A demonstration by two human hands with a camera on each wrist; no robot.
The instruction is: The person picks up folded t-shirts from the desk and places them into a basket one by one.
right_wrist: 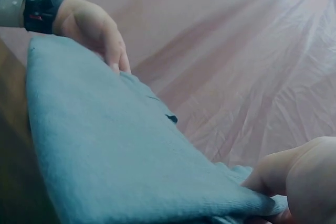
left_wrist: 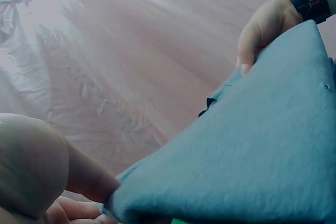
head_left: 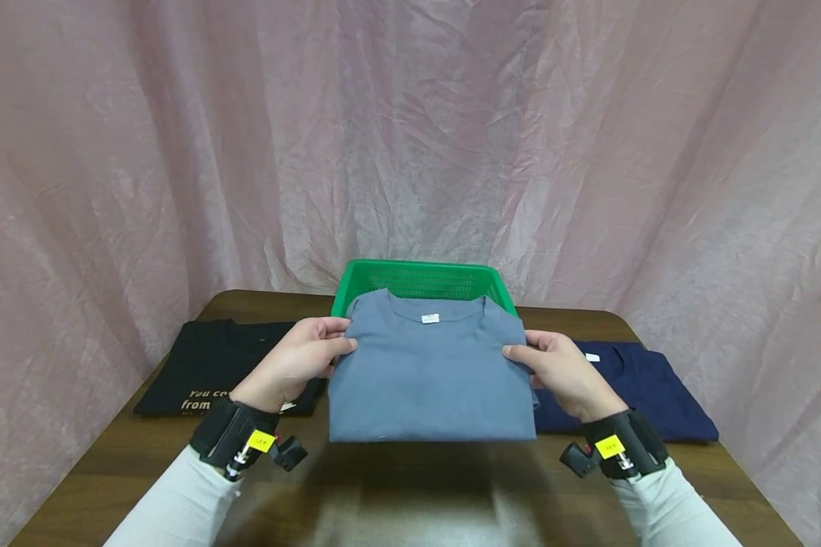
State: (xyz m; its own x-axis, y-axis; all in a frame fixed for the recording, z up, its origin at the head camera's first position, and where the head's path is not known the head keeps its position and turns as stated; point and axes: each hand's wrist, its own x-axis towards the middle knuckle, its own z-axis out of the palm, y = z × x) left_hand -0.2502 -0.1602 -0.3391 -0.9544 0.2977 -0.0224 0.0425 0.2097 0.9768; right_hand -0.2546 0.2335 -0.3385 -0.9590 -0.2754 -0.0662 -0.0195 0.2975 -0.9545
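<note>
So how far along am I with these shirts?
Done: the black shirt and navy shirt look folded on the table. In hand: the grey-blue shirt, also folded, its sides pinched by your left hand and right hand. Left: setting it down, probably in the green basket behind it, and perhaps adding the other two, which lie outside. The basket's floor is hidden.

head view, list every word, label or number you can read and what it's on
"You co" on the black shirt; rest of line unclear
"from" on the black shirt, one line down; marks below unreadable
Yellow wristband stickers: too small to read
White tags on the grey-blue shirt and navy shirt: too small to read
</note>
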